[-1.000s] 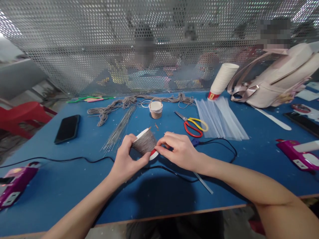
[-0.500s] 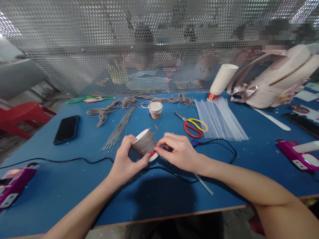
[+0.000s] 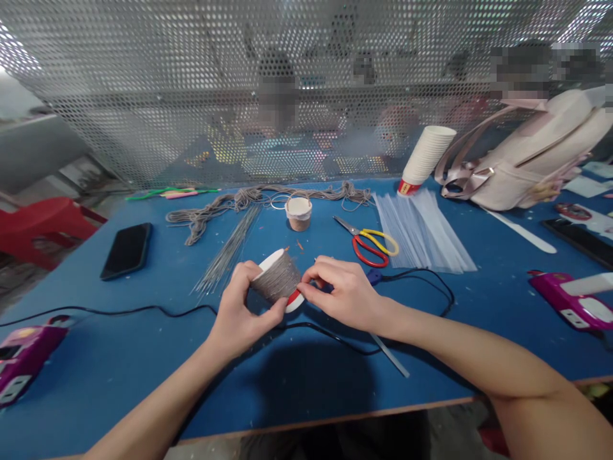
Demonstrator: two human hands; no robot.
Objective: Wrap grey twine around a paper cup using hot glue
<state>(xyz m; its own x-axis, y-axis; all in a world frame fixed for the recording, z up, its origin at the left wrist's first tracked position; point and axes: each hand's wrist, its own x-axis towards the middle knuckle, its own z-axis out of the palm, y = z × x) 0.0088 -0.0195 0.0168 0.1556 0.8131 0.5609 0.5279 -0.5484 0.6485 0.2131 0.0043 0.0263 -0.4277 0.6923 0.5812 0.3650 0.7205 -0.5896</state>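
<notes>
- The left hand (image 3: 238, 314) grips a paper cup wrapped in grey twine (image 3: 276, 281). The thumb lies along its near side and the fingers curl over the far side by the white rim.
- The right hand (image 3: 343, 294) pinches the same cup at its narrow end, fingertips pressed together on the red band (image 3: 295, 299). Whether they also trap a loose twine end is hard to make out.
- The cup lies tilted on its side between the two hands, just above the blue table (image 3: 297, 377) near its front middle, with the mouth turned up and to the left.
- Compared with a second ago, both grasps and the cup's tilt look the same. Only the view has drifted a little, so the magenta glue gun on the left (image 3: 22, 358) sits lower and nearer the picture's edge.
- A black cable (image 3: 143, 311) runs under the hands.
- Beyond the hands a second twine-wrapped cup (image 3: 299, 213) stands upright, with scissors with red and yellow handles (image 3: 371, 243) to its right.
- A skein of grey twine (image 3: 225, 203) and a fan of thin metal wires (image 3: 228, 250) lie to the left, and a black phone (image 3: 127, 249) lies further left.
- Clear plastic sticks (image 3: 424, 233), a leaning stack of white paper cups (image 3: 426, 156) and a pale pink backpack (image 3: 531, 153) fill the far right.
- Another magenta glue gun (image 3: 569, 300) rests at the right edge.
</notes>
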